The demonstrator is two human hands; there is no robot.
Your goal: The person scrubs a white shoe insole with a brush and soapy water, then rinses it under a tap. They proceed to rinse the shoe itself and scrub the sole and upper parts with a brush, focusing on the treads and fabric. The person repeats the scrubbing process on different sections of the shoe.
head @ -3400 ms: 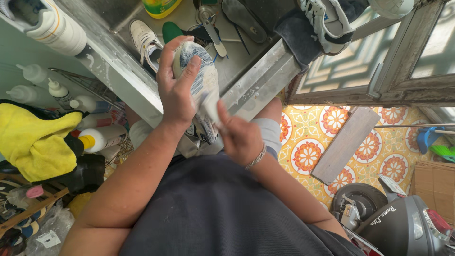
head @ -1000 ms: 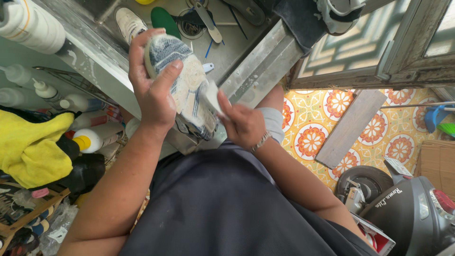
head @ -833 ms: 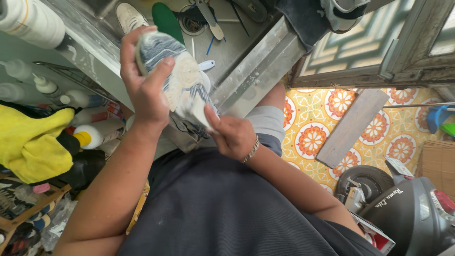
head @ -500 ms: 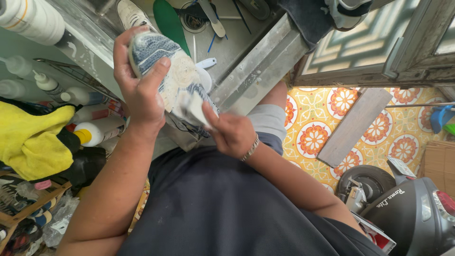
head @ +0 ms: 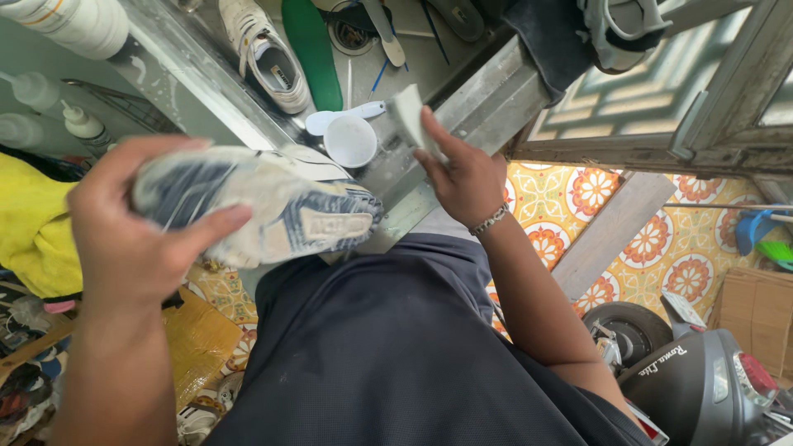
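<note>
While you stood at the metal sink [head: 206, 91], whose basin held a white sneaker [head: 268, 58], a green insole [head: 312, 51] and a small white scoop [head: 347, 132], patterned orange tiles [head: 661, 239] covered the floor to your right, crowded by a wooden plank [head: 615, 227] and a scooter [head: 702, 388]. Your left hand [head: 132, 239] had its fingers clamped round a dirty shoe [head: 264, 206], sole up, held just short of the sink's near edge. Your right hand [head: 467, 177] pinched a pale grey sponge block [head: 409, 120] over the rim, well apart from the shoe.
</note>
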